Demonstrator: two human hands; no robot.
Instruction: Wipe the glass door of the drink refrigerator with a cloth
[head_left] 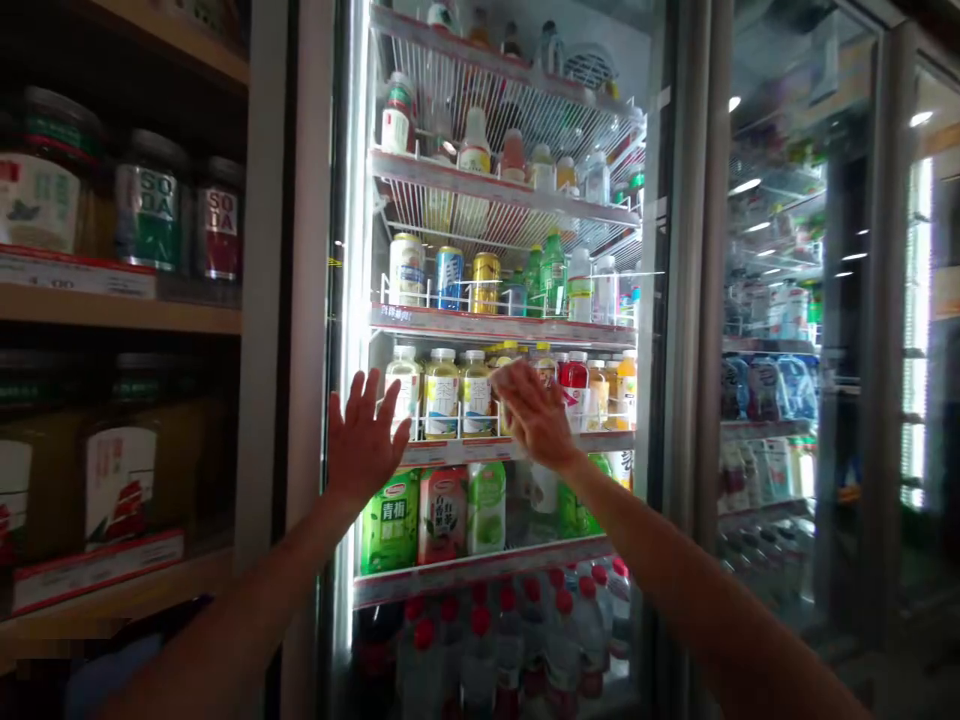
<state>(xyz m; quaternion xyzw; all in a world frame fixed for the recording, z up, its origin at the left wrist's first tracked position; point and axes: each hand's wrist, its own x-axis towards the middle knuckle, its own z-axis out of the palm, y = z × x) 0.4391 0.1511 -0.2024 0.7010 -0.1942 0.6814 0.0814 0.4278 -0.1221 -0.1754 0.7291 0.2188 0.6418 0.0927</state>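
1 pale cloth (510,375), motion-blurred, before upright clear glass door (480,322).

Dim overall | light strip (355,250) glaring (nearly white) | right hand (535,418) blurred | glare streaks on glass door (772,240)

Wooden shelving (112,307), left, shadowed, red-and-white price strips (97,570) along front edges. Grey upright panel (264,250) adjoining. Neighbouring glass-fronted cooler (772,430), right, stocked, shelves lit. Vertical light strip (916,330), far right, bright white. Surroundings dim.

Your left hand (364,435) and right hand (543,422) are bare, and your uncovered forearms (690,590) taper smoothly toward slimmer wrists (576,466).
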